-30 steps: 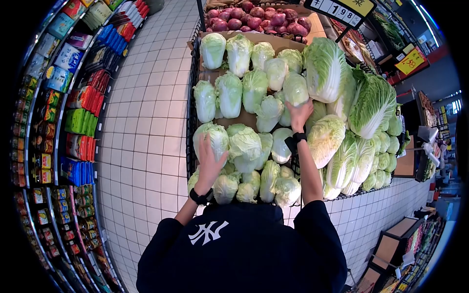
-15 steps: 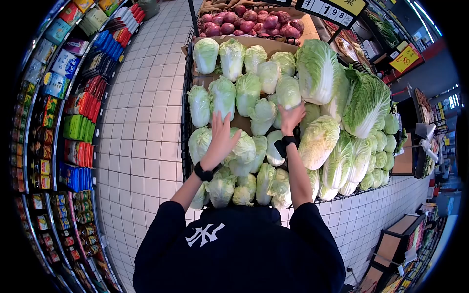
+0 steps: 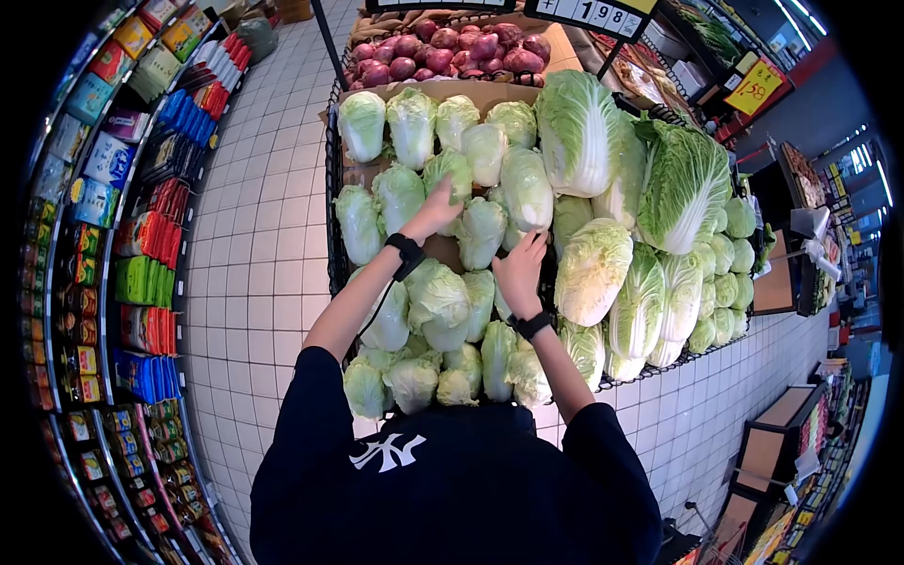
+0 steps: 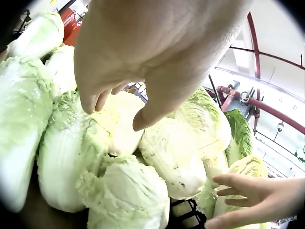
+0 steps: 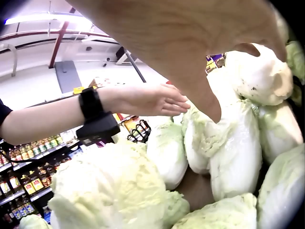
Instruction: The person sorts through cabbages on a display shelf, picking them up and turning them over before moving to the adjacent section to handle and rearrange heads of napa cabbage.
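only the head view shows red onions [image 3: 443, 52] behind cabbages [image 3: 443, 301]

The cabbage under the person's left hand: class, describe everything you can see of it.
The napa cabbage is a pale green head with white ribs and crinkled leaf tips. It lies in the middle row of the stand among similar heads, resting on brown cardboard. The left hand reaches onto its lower end with straight fingers; no grip is visible.

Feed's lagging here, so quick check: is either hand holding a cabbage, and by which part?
Neither. The left hand hovers with relaxed fingers above a napa cabbage; the right hand is open too, gripping nothing.
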The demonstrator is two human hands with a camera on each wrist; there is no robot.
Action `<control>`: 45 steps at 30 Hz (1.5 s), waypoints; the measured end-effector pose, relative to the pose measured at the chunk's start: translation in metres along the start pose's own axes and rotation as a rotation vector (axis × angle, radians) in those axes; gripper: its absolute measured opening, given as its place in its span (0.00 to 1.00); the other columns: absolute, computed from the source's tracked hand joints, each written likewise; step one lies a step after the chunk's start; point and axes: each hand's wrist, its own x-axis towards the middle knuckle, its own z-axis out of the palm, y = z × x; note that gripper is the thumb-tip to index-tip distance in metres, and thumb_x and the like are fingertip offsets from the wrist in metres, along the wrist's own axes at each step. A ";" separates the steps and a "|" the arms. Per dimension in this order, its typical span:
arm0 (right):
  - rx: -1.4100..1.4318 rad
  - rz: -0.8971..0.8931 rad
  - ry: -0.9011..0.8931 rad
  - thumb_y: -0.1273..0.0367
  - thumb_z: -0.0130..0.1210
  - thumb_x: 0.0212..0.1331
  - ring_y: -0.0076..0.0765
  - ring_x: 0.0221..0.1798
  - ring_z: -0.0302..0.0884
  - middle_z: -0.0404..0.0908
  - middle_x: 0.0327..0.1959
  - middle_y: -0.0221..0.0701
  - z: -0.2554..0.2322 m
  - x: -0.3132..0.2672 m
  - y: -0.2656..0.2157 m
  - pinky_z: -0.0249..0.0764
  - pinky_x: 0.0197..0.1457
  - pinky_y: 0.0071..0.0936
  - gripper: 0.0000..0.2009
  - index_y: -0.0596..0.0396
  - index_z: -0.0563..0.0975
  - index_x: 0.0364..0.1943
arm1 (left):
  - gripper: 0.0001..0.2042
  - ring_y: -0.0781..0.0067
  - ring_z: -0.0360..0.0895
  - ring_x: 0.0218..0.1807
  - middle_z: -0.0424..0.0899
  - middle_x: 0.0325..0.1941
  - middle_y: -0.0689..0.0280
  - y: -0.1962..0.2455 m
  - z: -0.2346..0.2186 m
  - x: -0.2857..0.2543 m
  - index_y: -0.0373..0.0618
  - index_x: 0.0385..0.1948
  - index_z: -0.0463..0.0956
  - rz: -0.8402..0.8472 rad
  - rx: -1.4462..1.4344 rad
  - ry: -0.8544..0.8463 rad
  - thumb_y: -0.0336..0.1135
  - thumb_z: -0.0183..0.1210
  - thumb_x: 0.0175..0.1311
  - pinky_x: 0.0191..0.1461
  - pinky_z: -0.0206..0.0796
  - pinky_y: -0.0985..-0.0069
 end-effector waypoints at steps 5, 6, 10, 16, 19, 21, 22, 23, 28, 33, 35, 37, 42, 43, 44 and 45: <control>0.489 0.118 -0.391 0.57 0.72 0.39 0.66 0.58 0.63 0.63 0.54 0.63 0.056 0.008 0.024 0.63 0.62 0.45 0.45 0.78 0.58 0.53 | 0.40 0.43 0.56 0.68 0.59 0.66 0.39 -0.008 -0.020 0.021 0.29 0.66 0.50 0.000 0.128 0.184 0.41 0.61 0.56 0.71 0.50 0.60; 0.490 0.122 -0.392 0.57 0.72 0.39 0.66 0.58 0.63 0.63 0.54 0.63 0.069 0.010 0.029 0.63 0.62 0.45 0.45 0.78 0.58 0.53 | 0.40 0.41 0.58 0.66 0.62 0.64 0.39 -0.011 -0.023 0.025 0.28 0.65 0.52 -0.029 0.154 0.178 0.42 0.63 0.54 0.70 0.51 0.59; 0.483 0.272 -0.293 0.50 0.74 0.32 0.62 0.59 0.63 0.65 0.53 0.62 0.101 0.022 0.035 0.62 0.63 0.45 0.51 0.79 0.60 0.51 | 0.45 0.42 0.60 0.64 0.64 0.62 0.41 -0.025 -0.024 0.041 0.28 0.65 0.52 -0.025 0.312 0.182 0.50 0.65 0.51 0.69 0.52 0.58; 0.506 0.415 -0.307 0.49 0.76 0.30 0.61 0.60 0.62 0.62 0.55 0.63 0.117 0.029 0.032 0.60 0.65 0.42 0.53 0.79 0.58 0.50 | 0.55 0.41 0.59 0.64 0.64 0.60 0.40 -0.024 -0.016 0.049 0.31 0.66 0.50 -0.082 0.394 0.115 0.64 0.66 0.43 0.68 0.51 0.57; 0.673 0.380 -0.161 0.51 0.78 0.27 0.61 0.61 0.61 0.61 0.55 0.62 0.135 0.027 0.027 0.60 0.65 0.41 0.55 0.78 0.55 0.52 | 0.58 0.38 0.56 0.66 0.60 0.62 0.37 -0.008 -0.019 0.047 0.36 0.68 0.49 -0.132 0.437 0.127 0.67 0.66 0.39 0.68 0.50 0.55; 0.602 0.362 -0.104 0.53 0.79 0.26 0.55 0.61 0.65 0.61 0.58 0.60 0.141 0.025 0.024 0.63 0.64 0.41 0.58 0.76 0.50 0.55 | 0.57 0.36 0.54 0.66 0.57 0.64 0.37 -0.003 -0.018 0.048 0.40 0.69 0.49 -0.176 0.487 0.100 0.67 0.66 0.38 0.68 0.50 0.54; 0.603 0.364 -0.105 0.53 0.79 0.26 0.55 0.61 0.65 0.61 0.58 0.60 0.143 0.025 0.025 0.63 0.64 0.41 0.58 0.76 0.50 0.55 | 0.57 0.36 0.54 0.66 0.57 0.64 0.37 -0.001 -0.018 0.047 0.40 0.69 0.49 -0.177 0.488 0.097 0.67 0.66 0.38 0.68 0.50 0.54; 0.606 0.361 -0.090 0.55 0.79 0.26 0.55 0.61 0.66 0.62 0.58 0.59 0.138 0.026 0.021 0.64 0.64 0.41 0.57 0.74 0.50 0.56 | 0.57 0.35 0.54 0.67 0.57 0.64 0.38 -0.001 -0.018 0.047 0.40 0.69 0.49 -0.189 0.452 0.099 0.67 0.66 0.39 0.69 0.49 0.52; 0.687 0.355 -0.121 0.62 0.76 0.31 0.60 0.59 0.67 0.65 0.55 0.62 0.095 0.029 0.003 0.65 0.62 0.41 0.53 0.73 0.50 0.57 | 0.55 0.33 0.51 0.67 0.56 0.64 0.36 -0.013 -0.007 0.054 0.40 0.67 0.51 -0.208 0.323 0.159 0.63 0.69 0.38 0.68 0.50 0.51; 0.766 0.269 -0.119 0.61 0.73 0.35 0.60 0.56 0.72 0.72 0.51 0.60 0.080 0.032 0.002 0.69 0.57 0.43 0.48 0.65 0.52 0.58 | 0.54 0.30 0.48 0.67 0.54 0.64 0.32 -0.015 0.001 0.059 0.39 0.65 0.53 -0.224 0.268 0.233 0.60 0.71 0.37 0.67 0.50 0.49; 0.733 0.280 -0.160 0.61 0.73 0.36 0.61 0.54 0.74 0.73 0.49 0.60 0.063 0.036 -0.003 0.71 0.56 0.44 0.47 0.65 0.52 0.58 | 0.54 0.29 0.49 0.66 0.54 0.63 0.33 -0.010 0.007 0.061 0.39 0.65 0.54 -0.246 0.266 0.260 0.60 0.72 0.37 0.67 0.50 0.49; 0.703 0.293 -0.198 0.61 0.72 0.36 0.61 0.52 0.75 0.75 0.47 0.60 0.047 0.040 -0.010 0.72 0.55 0.44 0.47 0.65 0.52 0.57 | 0.54 0.29 0.50 0.65 0.55 0.62 0.33 -0.004 0.007 0.062 0.40 0.65 0.54 -0.267 0.266 0.285 0.60 0.72 0.36 0.67 0.51 0.50; 0.610 0.242 -0.260 0.60 0.71 0.37 0.61 0.47 0.78 0.78 0.43 0.58 0.022 0.038 -0.013 0.75 0.50 0.44 0.43 0.64 0.55 0.54 | 0.53 0.33 0.54 0.63 0.58 0.59 0.39 0.004 0.010 0.071 0.44 0.63 0.55 -0.363 0.364 0.246 0.59 0.74 0.34 0.61 0.53 0.41; 0.607 0.213 -0.271 0.60 0.71 0.38 0.61 0.48 0.78 0.78 0.43 0.59 0.024 0.036 -0.009 0.75 0.50 0.43 0.45 0.65 0.54 0.56 | 0.52 0.34 0.53 0.64 0.57 0.60 0.41 0.006 0.015 0.073 0.45 0.62 0.55 -0.410 0.370 0.267 0.58 0.75 0.33 0.58 0.55 0.36; 0.601 0.214 -0.270 0.60 0.71 0.38 0.61 0.48 0.78 0.78 0.43 0.59 0.020 0.032 -0.009 0.75 0.50 0.43 0.45 0.65 0.54 0.56 | 0.52 0.34 0.53 0.64 0.57 0.60 0.41 0.007 0.017 0.074 0.45 0.62 0.55 -0.408 0.364 0.265 0.58 0.75 0.33 0.58 0.55 0.36; 0.614 0.206 -0.281 0.60 0.71 0.37 0.61 0.47 0.78 0.78 0.43 0.59 0.016 0.029 -0.009 0.75 0.50 0.42 0.45 0.66 0.53 0.56 | 0.52 0.34 0.52 0.65 0.56 0.61 0.41 0.009 0.020 0.074 0.45 0.62 0.55 -0.426 0.402 0.274 0.57 0.75 0.33 0.57 0.56 0.36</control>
